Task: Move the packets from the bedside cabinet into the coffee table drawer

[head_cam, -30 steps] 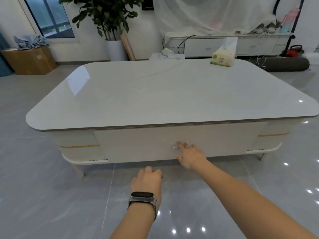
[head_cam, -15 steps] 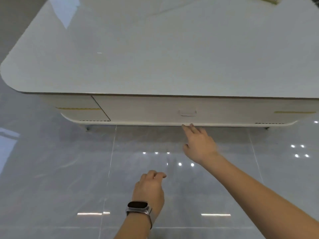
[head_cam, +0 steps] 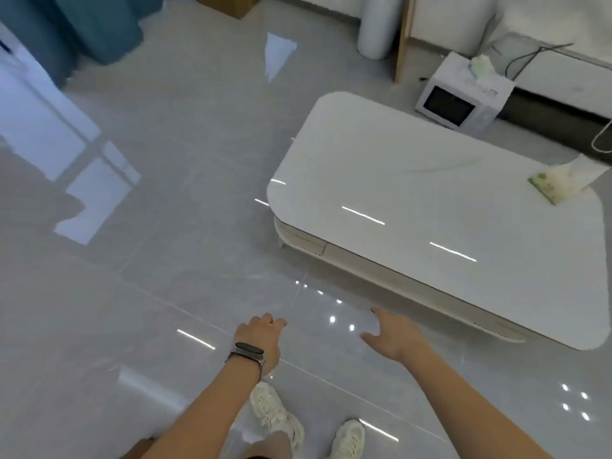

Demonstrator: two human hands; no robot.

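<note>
The white coffee table [head_cam: 414,180] stands to my right, seen from above at an angle. Its drawer front [head_cam: 381,270] runs along the near side and is closed. My left hand [head_cam: 261,339], with a dark wristband, hangs over the floor with loosely curled fingers and holds nothing. My right hand [head_cam: 394,336] is spread and relaxed, also holding nothing, a short way in front of the table's near edge. No packets and no bedside cabinet are in view.
A tissue pack [head_cam: 559,183] lies on the table's far right corner. Behind the table sit a white microwave [head_cam: 460,97] on the floor, a white plant pot [head_cam: 377,28] and a low TV unit [head_cam: 563,71]. Blue curtains [head_cam: 92,24] hang at upper left. Glossy grey floor tiles [head_cam: 149,276] stretch to my left.
My right hand has left the drawer handle and both hands have dropped away from the table. My view has risen and swung left, so the table now lies to my right.
</note>
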